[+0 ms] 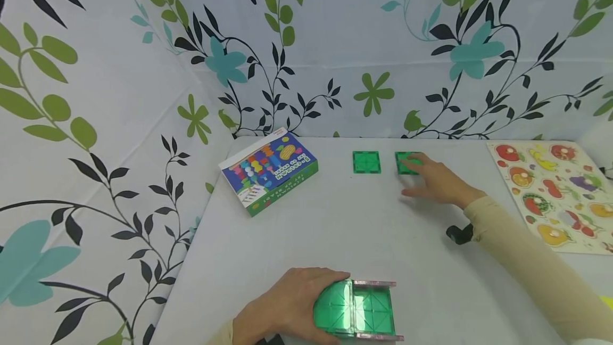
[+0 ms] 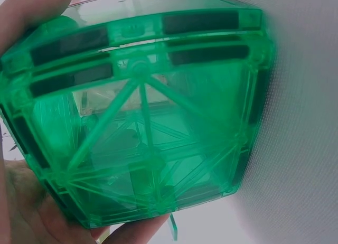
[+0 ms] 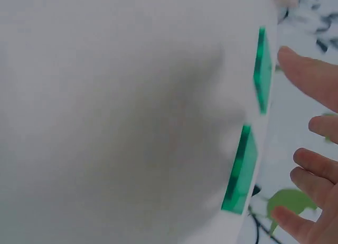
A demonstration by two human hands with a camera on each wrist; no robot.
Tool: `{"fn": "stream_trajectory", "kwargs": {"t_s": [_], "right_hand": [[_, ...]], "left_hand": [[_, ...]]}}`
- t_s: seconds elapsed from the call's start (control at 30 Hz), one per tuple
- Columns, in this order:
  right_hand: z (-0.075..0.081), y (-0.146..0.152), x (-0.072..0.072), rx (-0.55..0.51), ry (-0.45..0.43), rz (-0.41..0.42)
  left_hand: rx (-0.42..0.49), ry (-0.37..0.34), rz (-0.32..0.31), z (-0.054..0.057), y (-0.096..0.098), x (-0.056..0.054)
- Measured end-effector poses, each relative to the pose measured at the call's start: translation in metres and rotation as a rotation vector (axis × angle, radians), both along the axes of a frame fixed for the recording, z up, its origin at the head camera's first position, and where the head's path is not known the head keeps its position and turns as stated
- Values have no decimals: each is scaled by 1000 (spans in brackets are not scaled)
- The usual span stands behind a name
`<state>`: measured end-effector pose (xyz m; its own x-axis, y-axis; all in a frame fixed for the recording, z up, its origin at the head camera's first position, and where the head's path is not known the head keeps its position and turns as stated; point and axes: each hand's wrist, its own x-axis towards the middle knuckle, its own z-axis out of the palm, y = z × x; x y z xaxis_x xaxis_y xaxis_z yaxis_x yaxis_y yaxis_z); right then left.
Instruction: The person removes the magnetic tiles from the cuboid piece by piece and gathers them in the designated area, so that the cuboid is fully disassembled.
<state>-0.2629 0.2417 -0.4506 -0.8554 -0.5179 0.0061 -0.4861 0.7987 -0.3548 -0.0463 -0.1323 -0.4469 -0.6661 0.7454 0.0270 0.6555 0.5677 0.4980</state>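
Note:
Near the front edge of view, my left hand [image 1: 297, 300] grips a small box-like structure of clear green magnetic tiles [image 1: 375, 310] around its left side, fingers at the far side and thumb at the near side. In the left wrist view, the green tile structure [image 2: 153, 159] shows its ribs and dark magnet strips along the edges. At the back of the table, my right hand [image 1: 440, 181] reaches over a flat square green tile [image 1: 406, 171], partly covering it, its fingers spread and apart from the tiles in the right wrist view. Left of it lies another green tile [image 1: 366, 163].
A blue and green toy box [image 1: 273, 169] lies at the back left, at an angle. On the right lies a fruit-picture board [image 1: 541, 174] with knobbed pieces. Leaf-patterned cloth [image 1: 306, 84] hangs behind and to the left of the white table [image 1: 287, 238].

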Motion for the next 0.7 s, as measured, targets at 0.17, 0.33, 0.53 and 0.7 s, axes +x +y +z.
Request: {"fn": "stream_trajectory", "kwargs": {"t_s": [0.17,0.33,0.53,0.7], "right_hand": [[12,-8,67,-105,40,65],[19,-13,134,-202,63,107],[21,-17,200,-240,85,103],[13,-25,242,-336,79,164]], "left_hand": [[-24,-12,5,2,0,1],[-38,-38,14,4,1,0],[-34,-52,14,5,2,-1],[-12,-46,8,4,2,-2]]}}
